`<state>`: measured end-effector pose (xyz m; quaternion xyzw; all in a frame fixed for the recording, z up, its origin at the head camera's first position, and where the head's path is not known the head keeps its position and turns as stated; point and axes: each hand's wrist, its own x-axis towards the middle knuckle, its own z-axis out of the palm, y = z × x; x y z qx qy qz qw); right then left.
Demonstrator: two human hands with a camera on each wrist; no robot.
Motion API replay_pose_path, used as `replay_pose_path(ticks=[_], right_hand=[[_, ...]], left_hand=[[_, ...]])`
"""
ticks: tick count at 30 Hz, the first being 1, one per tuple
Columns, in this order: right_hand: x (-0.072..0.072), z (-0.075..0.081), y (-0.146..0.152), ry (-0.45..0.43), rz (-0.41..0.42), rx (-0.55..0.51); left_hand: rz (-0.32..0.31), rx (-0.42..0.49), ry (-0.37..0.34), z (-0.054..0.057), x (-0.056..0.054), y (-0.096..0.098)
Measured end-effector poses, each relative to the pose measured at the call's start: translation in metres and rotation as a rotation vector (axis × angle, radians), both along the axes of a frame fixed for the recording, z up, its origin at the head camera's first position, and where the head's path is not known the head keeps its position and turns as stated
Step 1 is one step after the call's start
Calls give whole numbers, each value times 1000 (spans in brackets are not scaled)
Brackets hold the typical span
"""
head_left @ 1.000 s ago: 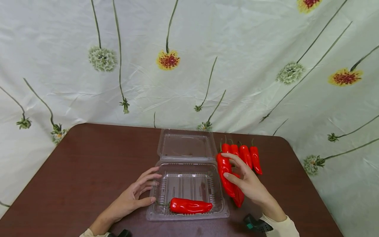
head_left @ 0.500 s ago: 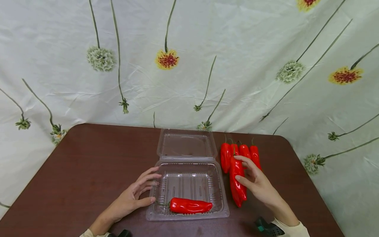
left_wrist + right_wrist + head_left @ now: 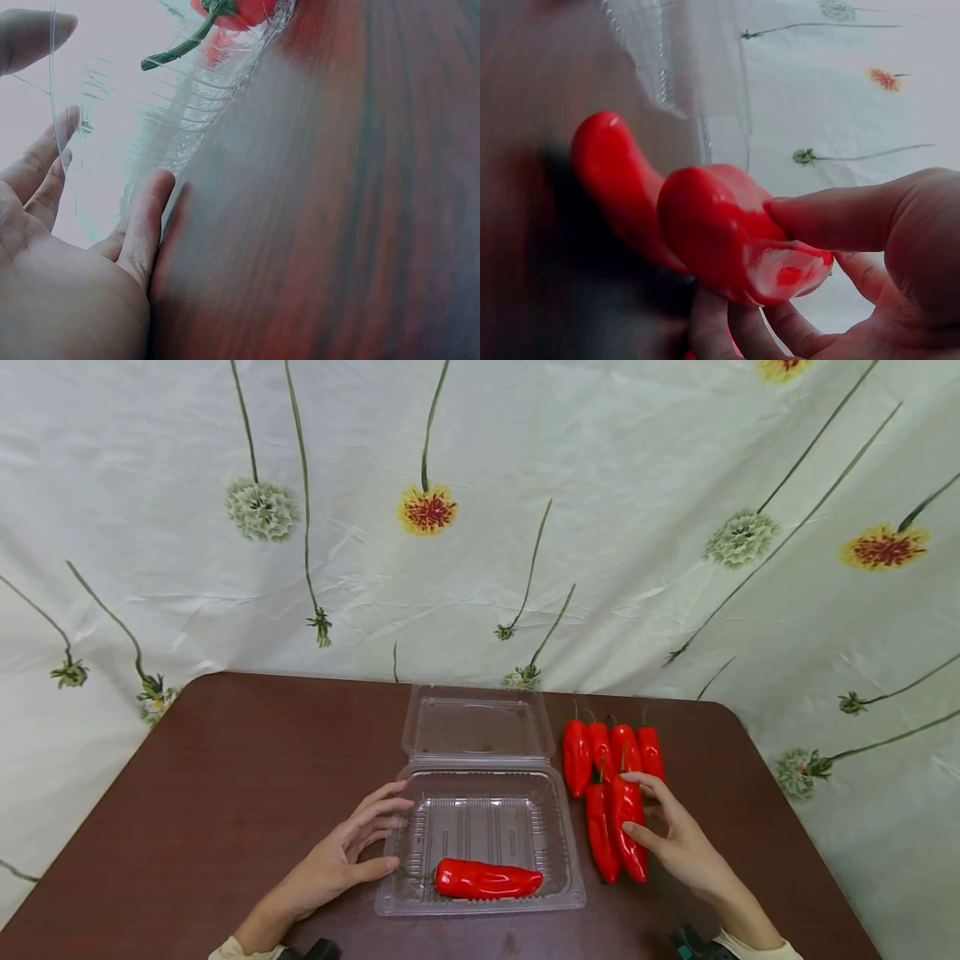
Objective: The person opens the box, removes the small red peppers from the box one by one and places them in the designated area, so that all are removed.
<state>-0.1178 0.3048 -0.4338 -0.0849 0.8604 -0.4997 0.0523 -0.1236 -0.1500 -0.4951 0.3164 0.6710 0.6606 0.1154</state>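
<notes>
A glossy red chili pepper (image 3: 628, 827) is pinched between the thumb and fingers of my right hand (image 3: 678, 839), its stem pointing away. In the right wrist view the held pepper (image 3: 705, 217) has its rounded tip toward the camera. Just left of it lies another red pepper (image 3: 602, 835). My left hand (image 3: 341, 852) touches the left side of a clear plastic clamshell box (image 3: 480, 907), its fingers spread and relaxed along the wall. Inside, near the front, one red pepper (image 3: 487, 880) lies sideways, stem to the left. The left wrist view shows its green stem (image 3: 180, 51) through the plastic.
The box's clear lid (image 3: 478, 722) lies folded back behind it. Several red peppers (image 3: 576, 758) stand in a row at the back right of the brown table (image 3: 225, 793). A flowered cloth (image 3: 480, 543) hangs beyond the table's far edge.
My right hand has carried its pepper to the right, from beside the box's edge to the right side of the other front pepper. The left hand has kept its place on the box.
</notes>
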Motion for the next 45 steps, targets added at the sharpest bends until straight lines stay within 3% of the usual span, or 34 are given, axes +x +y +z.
replay_pose_path(ticks=[10, 22, 32, 45], right_hand=[[4, -11, 9, -13, -59, 41], [6, -18, 10, -74, -105, 84], [6, -23, 9, -25, -102, 124], [8, -22, 8, -67, -94, 147]], left_hand=[[12, -11, -38, 0, 0, 0], [-9, 10, 37, -3, -1, 1], [9, -11, 20, 0, 0, 1], [12, -17, -5, 0, 0, 0]])
